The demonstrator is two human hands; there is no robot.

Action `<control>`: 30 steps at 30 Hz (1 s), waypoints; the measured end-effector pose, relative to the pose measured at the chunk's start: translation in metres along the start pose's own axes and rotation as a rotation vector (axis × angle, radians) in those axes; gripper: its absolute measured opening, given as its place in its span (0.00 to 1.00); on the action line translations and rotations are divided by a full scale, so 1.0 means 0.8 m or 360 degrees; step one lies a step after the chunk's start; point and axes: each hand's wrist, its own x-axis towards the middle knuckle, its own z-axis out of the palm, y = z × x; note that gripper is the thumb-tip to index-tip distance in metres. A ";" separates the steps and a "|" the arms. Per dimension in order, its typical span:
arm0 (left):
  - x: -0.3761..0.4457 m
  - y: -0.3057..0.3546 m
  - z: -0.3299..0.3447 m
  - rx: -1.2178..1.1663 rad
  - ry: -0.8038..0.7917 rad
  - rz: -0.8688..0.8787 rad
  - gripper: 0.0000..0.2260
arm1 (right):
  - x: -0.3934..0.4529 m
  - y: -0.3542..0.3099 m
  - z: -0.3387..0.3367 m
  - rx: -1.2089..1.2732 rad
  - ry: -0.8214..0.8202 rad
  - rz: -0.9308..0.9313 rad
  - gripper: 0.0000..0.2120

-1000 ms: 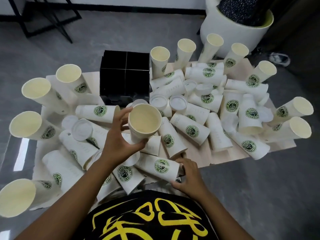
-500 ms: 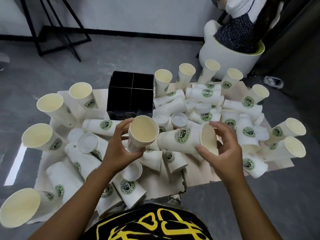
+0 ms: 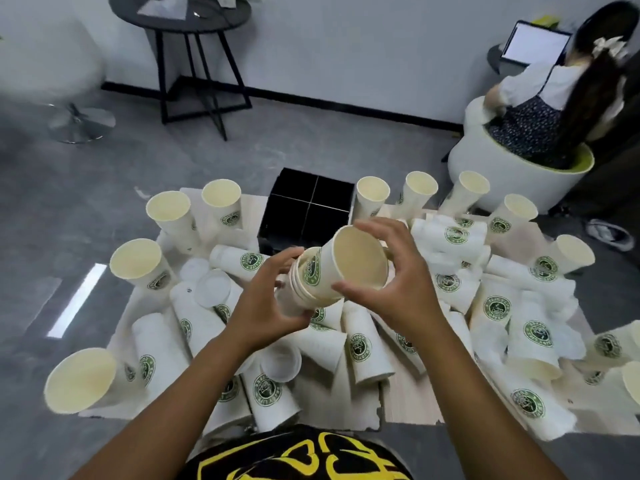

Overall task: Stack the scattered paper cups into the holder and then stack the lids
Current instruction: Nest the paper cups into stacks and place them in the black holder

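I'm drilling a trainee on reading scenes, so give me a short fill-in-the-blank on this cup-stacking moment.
1. The right hand is sliding a cup into the nested stack gripped by the ____ hand.
2. The holder behind the hands is ____ in colour.
3. Crossed dividers split the holder into ____ compartments.
4. The logo printed on the cups is ____.

Missing words: left; black; four; green

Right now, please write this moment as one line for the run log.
step: nesting cups | left hand: holds cup stack | right hand: pushes top cup in | holder: no cups visible | lids: loose
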 end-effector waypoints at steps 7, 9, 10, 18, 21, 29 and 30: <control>-0.034 0.027 0.002 0.0050 0.0239 -0.0141 0.46 | 0.003 0.028 0.051 0.0099 -0.0476 -0.0013 0.40; -0.052 0.037 -0.001 0.0044 0.0352 -0.0191 0.46 | 0.003 0.025 0.057 0.0177 -0.0556 -0.0058 0.40; -0.062 0.043 -0.003 0.0048 0.0406 -0.0213 0.45 | 0.002 0.023 0.059 0.0223 -0.0604 -0.0074 0.40; -0.164 0.092 -0.033 0.0263 0.0976 -0.0343 0.44 | -0.018 0.012 0.083 0.0550 -0.0968 -0.0059 0.41; -0.214 0.103 -0.048 0.0410 0.1123 -0.0433 0.46 | -0.034 0.018 0.105 0.0568 -0.1084 -0.0047 0.38; -0.344 0.054 -0.054 0.0464 0.1141 -0.0795 0.50 | -0.104 0.058 0.164 0.0382 -0.1270 0.0086 0.34; -0.354 0.043 -0.052 0.0444 0.1101 -0.0822 0.49 | -0.114 0.066 0.169 0.0330 -0.1247 0.0118 0.34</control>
